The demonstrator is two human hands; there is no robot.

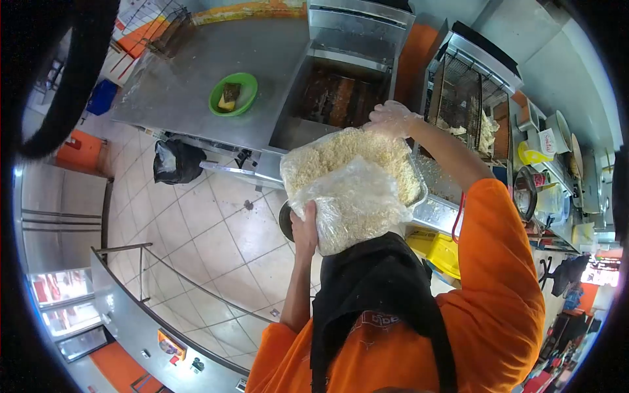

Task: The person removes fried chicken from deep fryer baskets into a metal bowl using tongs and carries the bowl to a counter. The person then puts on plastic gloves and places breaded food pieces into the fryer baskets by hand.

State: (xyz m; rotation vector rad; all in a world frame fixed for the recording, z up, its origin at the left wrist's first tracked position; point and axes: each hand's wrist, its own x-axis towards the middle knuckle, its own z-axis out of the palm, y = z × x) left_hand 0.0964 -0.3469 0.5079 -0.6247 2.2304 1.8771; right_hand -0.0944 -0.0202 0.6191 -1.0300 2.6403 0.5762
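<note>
A clear plastic bag lies over a metal tray heaped with pale, coarse crumbs. My bare left hand is closed on the near left side of the bag, thumb on top and fingers hidden beneath. At the far right edge of the crumbs is my right hand, in a clear plastic glove. Its fingers curl downward, and whether anything is in them is hidden. Just beyond it sits a fryer vat with dark contents.
On the steel counter a green bowl holds a dark and yellow block. Wire fryer baskets stand at the right, near a yellow container. A black bag hangs below the counter. A metal rail crosses at the lower left.
</note>
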